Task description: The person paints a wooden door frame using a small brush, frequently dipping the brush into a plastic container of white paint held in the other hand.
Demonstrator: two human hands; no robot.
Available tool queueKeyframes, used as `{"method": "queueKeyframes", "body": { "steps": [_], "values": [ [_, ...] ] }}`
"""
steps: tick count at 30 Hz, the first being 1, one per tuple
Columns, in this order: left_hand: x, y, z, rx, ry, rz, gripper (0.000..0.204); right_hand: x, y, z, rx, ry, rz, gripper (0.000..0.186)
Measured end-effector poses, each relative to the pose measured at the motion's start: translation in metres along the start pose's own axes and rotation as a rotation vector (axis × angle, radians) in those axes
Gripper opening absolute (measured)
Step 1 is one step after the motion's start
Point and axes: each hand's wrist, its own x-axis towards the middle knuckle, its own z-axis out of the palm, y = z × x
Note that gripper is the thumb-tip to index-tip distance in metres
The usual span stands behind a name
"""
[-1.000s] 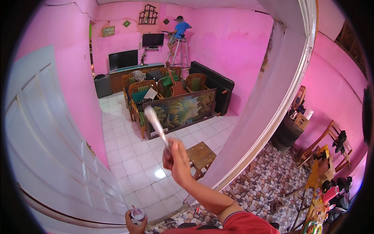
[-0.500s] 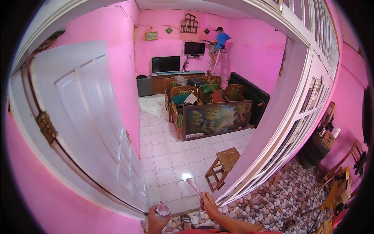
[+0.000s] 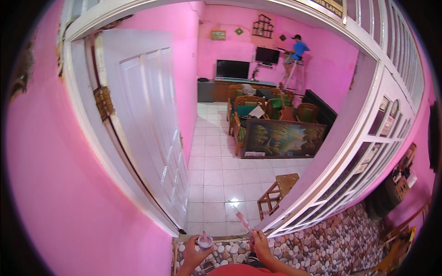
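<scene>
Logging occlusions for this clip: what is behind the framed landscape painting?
Behind the painting, wooden chairs, a brown guitar and a long black object show above or beside it. Their lower parts are partly covered; anything low behind it cannot be seen.

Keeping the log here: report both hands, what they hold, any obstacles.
Left grip holding small cup. Right grip holding paintbrush, clear of cup. Wooden stool ahead, rightward; possible obstacle.

Pale lettering marks a dark sign (image 3: 328, 6) above the white door frame (image 3: 357, 39), stickers (image 3: 390, 118) with illegible print sit on the window panel (image 3: 386, 82), and an unreadable whitish label (image 3: 254, 154) marks the painting's (image 3: 285, 139) lower left.
</scene>
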Motion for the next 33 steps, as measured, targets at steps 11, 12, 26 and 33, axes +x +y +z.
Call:
{"method": "queueKeyframes", "body": {
  "steps": [11,12,26,33],
  "values": [
    [-0.024,0.044,0.078,0.067,0.08,-0.099,0.07,0.004,-0.029,-0.098,-0.012,-0.137,-0.031,0.018],
    [-0.023,0.052,0.09,0.07,0.097,-0.114,0.07,0.007,-0.033,-0.115,-0.041,-0.149,-0.045,0.02],
    [-0.056,0.113,0.225,-0.006,0.178,-0.218,0.071,0.025,-0.046,-0.266,-0.208,-0.378,-0.006,0.027],
    [-0.05,0.124,0.23,0.072,0.17,-0.193,0.069,0.038,-0.043,-0.256,-0.207,-0.427,-0.055,0.028]
  ]
}}
